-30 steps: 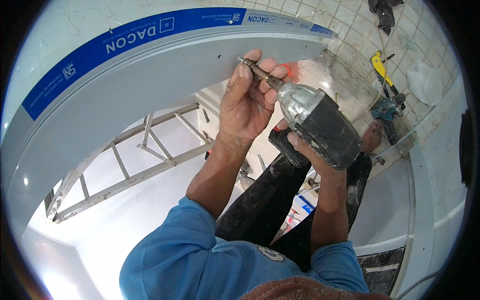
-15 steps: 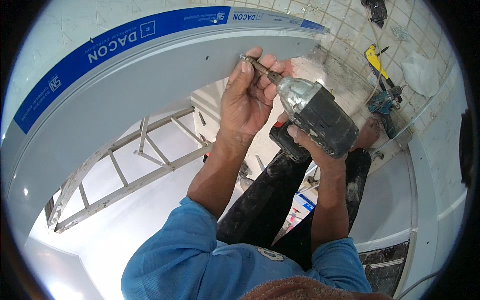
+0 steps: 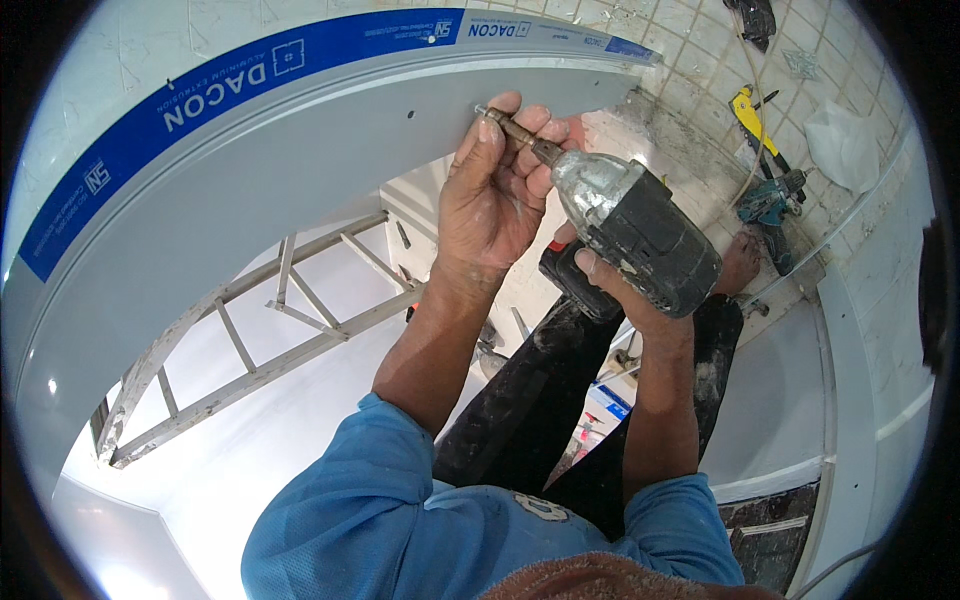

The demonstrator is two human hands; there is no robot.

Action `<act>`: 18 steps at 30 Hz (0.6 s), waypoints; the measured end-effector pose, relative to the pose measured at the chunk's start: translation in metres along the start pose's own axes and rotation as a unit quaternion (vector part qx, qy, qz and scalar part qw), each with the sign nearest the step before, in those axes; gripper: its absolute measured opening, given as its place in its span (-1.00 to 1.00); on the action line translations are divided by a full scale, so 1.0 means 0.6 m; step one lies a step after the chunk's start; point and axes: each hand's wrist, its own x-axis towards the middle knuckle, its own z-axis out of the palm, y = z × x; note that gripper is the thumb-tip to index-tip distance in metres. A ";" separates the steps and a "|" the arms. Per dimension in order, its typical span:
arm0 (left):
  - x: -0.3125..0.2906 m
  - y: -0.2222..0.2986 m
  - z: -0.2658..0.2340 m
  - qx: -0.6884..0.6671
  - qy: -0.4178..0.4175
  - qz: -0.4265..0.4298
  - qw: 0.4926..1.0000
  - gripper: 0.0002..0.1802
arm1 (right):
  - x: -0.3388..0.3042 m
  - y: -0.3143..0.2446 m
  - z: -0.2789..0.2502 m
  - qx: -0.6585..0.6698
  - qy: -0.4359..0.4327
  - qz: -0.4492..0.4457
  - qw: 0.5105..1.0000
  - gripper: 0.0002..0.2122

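My right hand (image 3: pixel 632 293) grips a cordless impact driver (image 3: pixel 650 228) with a black, worn body and a scuffed silver nose. Its battery sits below the handle, beside my left forearm. The driver points up and to the left. My left hand (image 3: pixel 485 205), palm up, pinches the driver bit (image 3: pixel 518 131) between thumb and fingers. A small screw (image 3: pixel 482 109) shows at the bit's tip, just in front of a grey aluminium profile (image 3: pixel 320 165) with a blue printed film. A dark hole (image 3: pixel 410 114) is in the profile to the left of the screw.
An aluminium ladder (image 3: pixel 250 370) stands below on the left. On the tiled floor at the right lie a yellow hand riveter (image 3: pixel 745 118), a teal drill (image 3: pixel 770 205), a clear plastic bag (image 3: pixel 842 148) and a cable. My bare foot (image 3: pixel 742 265) is near the drill.
Hands, driver and screw keep almost the same pose. The view has shifted very slightly, and the screw tip appears a touch further left and higher.
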 end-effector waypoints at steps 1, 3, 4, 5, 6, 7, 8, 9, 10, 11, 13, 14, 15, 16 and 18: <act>0.000 0.000 0.001 -0.005 -0.003 -0.002 1.000 -0.60 | 0.000 0.001 0.001 0.008 -0.001 0.002 1.000 -0.71; 0.001 -0.001 0.003 -0.008 -0.003 -0.001 1.000 -0.60 | 0.000 0.001 0.000 0.016 -0.006 0.005 1.000 -0.71; 0.001 -0.001 0.004 -0.006 0.001 0.000 1.000 -0.60 | 0.001 0.001 -0.002 0.016 -0.010 0.008 1.000 -0.70; 0.000 -0.002 0.004 -0.004 0.004 0.001 1.000 -0.60 | 0.002 0.000 -0.003 0.014 -0.015 0.010 1.000 -0.70; 0.000 -0.002 0.004 0.013 0.016 0.004 1.000 -0.60 | 0.003 -0.001 -0.004 0.013 -0.021 0.012 1.000 -0.70; -0.001 -0.002 0.004 0.030 0.027 0.007 0.999 -0.60 | 0.005 -0.002 -0.006 0.011 -0.029 0.014 0.999 -0.69; -0.002 -0.002 0.003 0.046 0.039 0.009 0.998 -0.61 | 0.004 -0.003 -0.007 0.006 -0.030 0.011 0.999 -0.69; -0.002 0.001 0.001 0.048 0.028 0.001 0.998 -0.61 | 0.004 -0.003 -0.008 0.001 -0.030 0.008 1.000 -0.69; -0.002 0.005 -0.003 0.051 0.016 -0.007 0.999 -0.62 | 0.004 -0.003 -0.007 -0.007 -0.024 -0.002 1.000 -0.69; -0.002 0.007 -0.005 0.053 0.004 -0.015 0.998 -0.62 | 0.002 -0.002 -0.007 -0.017 -0.015 -0.010 1.000 -0.69; -0.001 0.004 -0.005 0.051 0.004 -0.009 0.999 -0.63 | 0.000 0.006 -0.006 -0.041 0.006 -0.024 0.999 -0.69; 0.000 0.003 -0.006 0.050 0.004 -0.005 0.999 -0.64 | 0.001 0.007 -0.007 -0.042 0.009 -0.028 0.999 -0.69; 0.003 -0.001 -0.005 0.032 0.002 -0.002 0.999 -0.63 | 0.002 0.010 -0.011 -0.043 0.013 -0.032 0.998 -0.68; 0.003 -0.004 -0.003 0.016 0.001 0.003 1.000 -0.63 | 0.006 0.007 -0.016 -0.030 0.006 -0.035 0.999 -0.66; 0.002 -0.006 -0.003 -0.010 0.003 0.004 1.000 -0.62 | 0.013 -0.008 -0.022 0.008 -0.006 -0.029 1.000 -0.64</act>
